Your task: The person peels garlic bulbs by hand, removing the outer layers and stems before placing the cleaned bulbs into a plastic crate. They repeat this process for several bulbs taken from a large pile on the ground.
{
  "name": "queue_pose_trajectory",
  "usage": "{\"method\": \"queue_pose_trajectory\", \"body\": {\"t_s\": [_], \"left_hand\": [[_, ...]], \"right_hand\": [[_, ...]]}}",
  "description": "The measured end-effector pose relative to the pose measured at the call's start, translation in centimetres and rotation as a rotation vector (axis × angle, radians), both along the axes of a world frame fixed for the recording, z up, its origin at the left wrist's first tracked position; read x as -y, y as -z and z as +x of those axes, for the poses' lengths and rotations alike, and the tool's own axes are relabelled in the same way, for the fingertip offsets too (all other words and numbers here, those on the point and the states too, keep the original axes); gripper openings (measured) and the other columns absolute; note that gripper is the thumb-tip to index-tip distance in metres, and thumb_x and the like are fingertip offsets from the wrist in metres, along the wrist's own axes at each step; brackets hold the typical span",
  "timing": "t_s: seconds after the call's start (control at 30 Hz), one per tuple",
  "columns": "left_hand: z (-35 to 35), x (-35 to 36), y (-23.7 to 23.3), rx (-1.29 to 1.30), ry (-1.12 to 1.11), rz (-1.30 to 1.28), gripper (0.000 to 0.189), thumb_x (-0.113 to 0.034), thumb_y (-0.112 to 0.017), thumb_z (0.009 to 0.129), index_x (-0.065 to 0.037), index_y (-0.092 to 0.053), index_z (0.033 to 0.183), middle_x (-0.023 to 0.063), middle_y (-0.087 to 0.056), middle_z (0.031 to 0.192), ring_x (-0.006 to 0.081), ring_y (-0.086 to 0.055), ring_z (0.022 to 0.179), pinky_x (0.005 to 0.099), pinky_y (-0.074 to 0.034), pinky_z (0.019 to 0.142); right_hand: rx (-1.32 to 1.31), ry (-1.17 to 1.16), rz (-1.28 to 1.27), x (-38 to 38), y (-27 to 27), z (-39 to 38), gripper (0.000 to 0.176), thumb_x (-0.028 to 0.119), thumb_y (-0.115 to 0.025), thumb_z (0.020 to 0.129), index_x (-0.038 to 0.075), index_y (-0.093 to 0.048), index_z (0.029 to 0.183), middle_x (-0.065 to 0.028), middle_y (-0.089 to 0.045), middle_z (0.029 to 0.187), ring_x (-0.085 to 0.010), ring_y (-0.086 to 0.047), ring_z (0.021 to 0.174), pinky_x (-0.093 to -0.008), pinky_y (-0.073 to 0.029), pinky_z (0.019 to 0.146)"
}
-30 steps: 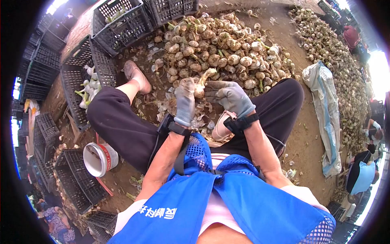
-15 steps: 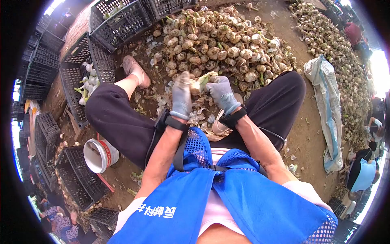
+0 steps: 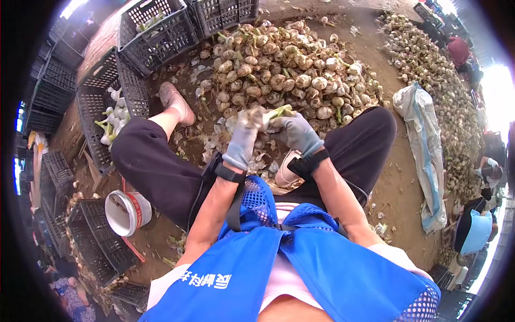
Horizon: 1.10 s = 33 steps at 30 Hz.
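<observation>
In gray gloves, both my hands meet in front of the heap of dirty garlic. My left hand is closed around the bulb end of a garlic bulb, blurred by motion. The fingers of my right hand are curled at its pale green stem, beside the left hand. Much of the bulb is hidden by the gloves. Loose papery skins lie on the ground below and around my hands.
Cleaned white garlic lies in a black crate left of my knee. More crates stand behind it. A white bucket is at lower left, a plastic sack at right. Another garlic heap and other people lie beyond.
Both hands have drawn closer together around the garlic bulb, and its stem now points more to the right. The whole view has shifted slightly with my head.
</observation>
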<state>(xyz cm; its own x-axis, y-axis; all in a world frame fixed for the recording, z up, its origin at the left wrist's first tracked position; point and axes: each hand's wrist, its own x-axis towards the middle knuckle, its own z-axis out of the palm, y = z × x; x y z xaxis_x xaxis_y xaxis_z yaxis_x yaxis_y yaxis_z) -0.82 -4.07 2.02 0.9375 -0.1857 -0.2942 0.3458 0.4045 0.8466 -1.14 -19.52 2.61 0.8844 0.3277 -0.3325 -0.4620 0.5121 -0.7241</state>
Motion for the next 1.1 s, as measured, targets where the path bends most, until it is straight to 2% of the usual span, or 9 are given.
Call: {"method": "queue_pose_trajectory", "body": {"t_s": [0.13, 0.27, 0.33, 0.47, 0.5, 0.6, 0.8, 0.87, 1.1], "left_hand": [[-0.7, 0.8, -0.6, 0.511, -0.182, 0.066, 0.039, -0.025, -0.057, 0.087, -0.002, -0.045, 0.116, 0.0028, -0.055, 0.091, 0.0053, -0.052, 0.067, 0.0157, -0.041, 0.054], [-0.8, -2.1, 0.3, 0.018, 0.053, -0.102, 0.046, -0.047, -0.038, 0.091, -0.007, -0.059, 0.099, 0.0, -0.059, 0.071, 0.0057, -0.049, 0.05, 0.0166, -0.036, 0.041], [-0.1, -2.5, -0.2, -0.054, 0.299, -0.387, 0.045, -0.045, -0.036, 0.092, -0.008, -0.059, 0.099, 0.0012, -0.061, 0.075, 0.0061, -0.049, 0.05, 0.0175, -0.035, 0.04], [1.2, -1.0, 1.8, 0.266, -0.229, 0.457, 0.021, -0.021, -0.044, 0.093, -0.004, -0.056, 0.095, 0.0062, -0.059, 0.081, 0.0131, -0.057, 0.069, 0.0245, -0.049, 0.059], [0.2, -0.6, 0.2, 0.283, -0.124, 0.083, 0.03, -0.026, -0.053, 0.089, 0.0, -0.055, 0.104, 0.0061, -0.059, 0.096, 0.013, -0.055, 0.087, 0.026, -0.043, 0.081], [-1.0, 1.9, 0.4, 0.463, -0.114, 0.457, 0.022, -0.02, -0.048, 0.092, -0.001, -0.054, 0.1, 0.0059, -0.058, 0.09, 0.0136, -0.055, 0.085, 0.0239, -0.045, 0.078], [0.4, 0.0, -0.1, 0.032, -0.232, -0.187, 0.02, -0.023, -0.051, 0.09, -0.003, -0.054, 0.093, 0.0107, -0.062, 0.088, 0.0155, -0.059, 0.075, 0.0253, -0.049, 0.062], [0.2, 0.1, -0.6, 0.007, -0.178, -0.215, 0.022, -0.025, -0.052, 0.089, -0.003, -0.054, 0.092, 0.0119, -0.062, 0.09, 0.0167, -0.06, 0.075, 0.0255, -0.05, 0.062], [-0.4, -1.9, -0.6, -0.113, -0.116, -0.267, 0.025, -0.028, -0.047, 0.091, -0.004, -0.054, 0.089, 0.0207, -0.062, 0.097, 0.0259, -0.062, 0.086, 0.0345, -0.052, 0.069]], "right_hand": [[0.561, -0.047, -0.493, 0.5, -0.4, 0.1, 0.018, -0.005, -0.055, 0.074, 0.001, -0.063, 0.089, -0.0071, -0.065, 0.083, -0.0165, -0.062, 0.075, -0.0257, -0.051, 0.068], [1.106, -0.324, -0.974, 2.6, -2.0, 0.6, 0.021, -0.002, -0.064, 0.068, 0.003, -0.066, 0.089, -0.0079, -0.065, 0.082, -0.0173, -0.063, 0.072, -0.0231, -0.049, 0.071], [0.865, -0.225, -0.732, 2.3, -0.1, 0.5, 0.02, -0.003, -0.061, 0.07, 0.003, -0.065, 0.089, -0.0083, -0.065, 0.083, -0.0167, -0.062, 0.073, -0.0227, -0.049, 0.071], [0.181, 0.015, -0.459, 0.9, 0.7, 0.2, 0.018, -0.005, -0.057, 0.073, 0.003, -0.065, 0.087, -0.0101, -0.064, 0.084, -0.0203, -0.061, 0.074, -0.0256, -0.048, 0.069], [0.576, 0.072, -0.82, 0.3, 1.0, 0.4, 0.016, -0.004, -0.056, 0.073, 0.001, -0.063, 0.086, -0.0115, -0.062, 0.081, -0.0251, -0.058, 0.075, -0.0293, -0.046, 0.069], [0.801, 0.082, -1.091, -1.6, 1.8, -0.7, 0.008, -0.001, -0.057, 0.072, -0.001, -0.063, 0.077, -0.0127, -0.057, 0.079, -0.0266, -0.054, 0.08, -0.0309, -0.044, 0.073], [1.148, 0.146, -0.971, 2.2, 0.4, 0.5, 0.014, -0.004, -0.056, 0.068, 0.0, -0.066, 0.077, -0.0062, -0.066, 0.077, -0.0154, -0.061, 0.067, -0.0261, -0.049, 0.065], [0.142, 0.166, -0.257, 2.4, -2.2, 1.0, 0.018, -0.004, -0.052, 0.069, -0.002, -0.065, 0.082, -0.0055, -0.065, 0.076, -0.0128, -0.06, 0.068, -0.0281, -0.049, 0.063], [0.1, -0.152, -1.69, -1.2, 6.2, 2.8, 0.025, 0.024, -0.059, 0.072, 0.001, -0.06, 0.083, -0.0183, -0.063, 0.092, -0.0333, -0.06, 0.093, -0.0377, -0.048, 0.079]]}}
